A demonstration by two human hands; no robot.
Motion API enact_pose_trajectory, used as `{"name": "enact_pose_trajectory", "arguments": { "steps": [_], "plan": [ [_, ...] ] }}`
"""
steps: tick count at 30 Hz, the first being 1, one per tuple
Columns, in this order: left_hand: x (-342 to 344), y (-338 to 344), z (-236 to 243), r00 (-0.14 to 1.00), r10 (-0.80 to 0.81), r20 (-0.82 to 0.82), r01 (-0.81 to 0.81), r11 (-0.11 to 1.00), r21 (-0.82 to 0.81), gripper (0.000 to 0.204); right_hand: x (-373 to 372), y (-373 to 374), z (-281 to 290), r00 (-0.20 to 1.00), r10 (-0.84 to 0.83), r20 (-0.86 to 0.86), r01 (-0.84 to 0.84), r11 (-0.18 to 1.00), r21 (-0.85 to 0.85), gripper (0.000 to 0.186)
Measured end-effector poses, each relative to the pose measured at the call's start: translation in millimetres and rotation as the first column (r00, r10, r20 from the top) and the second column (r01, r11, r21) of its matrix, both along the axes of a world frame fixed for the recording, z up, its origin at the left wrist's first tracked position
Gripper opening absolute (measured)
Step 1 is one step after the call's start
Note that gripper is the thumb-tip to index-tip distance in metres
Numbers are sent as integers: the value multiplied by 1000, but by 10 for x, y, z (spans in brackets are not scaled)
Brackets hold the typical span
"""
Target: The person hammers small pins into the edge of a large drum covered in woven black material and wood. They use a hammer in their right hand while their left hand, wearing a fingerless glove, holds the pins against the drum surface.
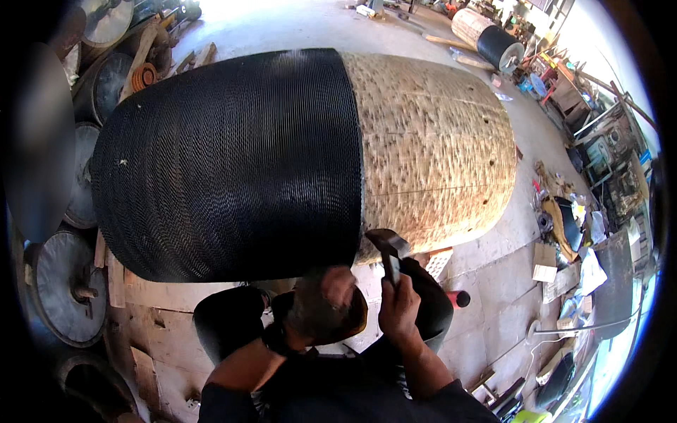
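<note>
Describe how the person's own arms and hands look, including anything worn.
Dark, short sleeves leave both forearms bare. A dark band, perhaps a watch, circles the left wrist; none shows on the right. The right hand wears no glove; the left hand is partly blurred.

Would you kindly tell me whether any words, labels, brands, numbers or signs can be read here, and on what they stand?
No text can be read in this picture.
Large drum: no lettering visible.
Hammer in the right hand: none visible.
White scrap on the right: too small and blurred to tell.
</note>
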State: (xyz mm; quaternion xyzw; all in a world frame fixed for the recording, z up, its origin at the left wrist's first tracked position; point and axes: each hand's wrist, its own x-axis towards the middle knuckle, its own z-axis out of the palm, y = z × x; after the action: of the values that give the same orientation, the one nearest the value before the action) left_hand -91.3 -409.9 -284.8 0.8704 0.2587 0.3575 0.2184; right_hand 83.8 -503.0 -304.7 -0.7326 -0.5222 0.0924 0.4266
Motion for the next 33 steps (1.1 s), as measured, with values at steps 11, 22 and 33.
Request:
{"name": "enact_pose_trajectory", "arguments": {
  "steps": [11, 22, 33],
  "plan": [
    [-81, 1213, 334, 915, 335, 226, -400, 678, 616, 42, -42, 23, 72, 997, -54, -46, 57, 996, 64, 18],
    [-18, 1199, 409, 879, 436, 193, -449, 620, 643, 40, 62, -72, -15, 994, 76, 76, -92, 968, 234, 16],
    [73, 1040, 482, 811, 546, 207, -510, 490, 707, 42, 82, -364, -428, 996, -46, -81, 37, 993, -112, 18]
  ]
}}
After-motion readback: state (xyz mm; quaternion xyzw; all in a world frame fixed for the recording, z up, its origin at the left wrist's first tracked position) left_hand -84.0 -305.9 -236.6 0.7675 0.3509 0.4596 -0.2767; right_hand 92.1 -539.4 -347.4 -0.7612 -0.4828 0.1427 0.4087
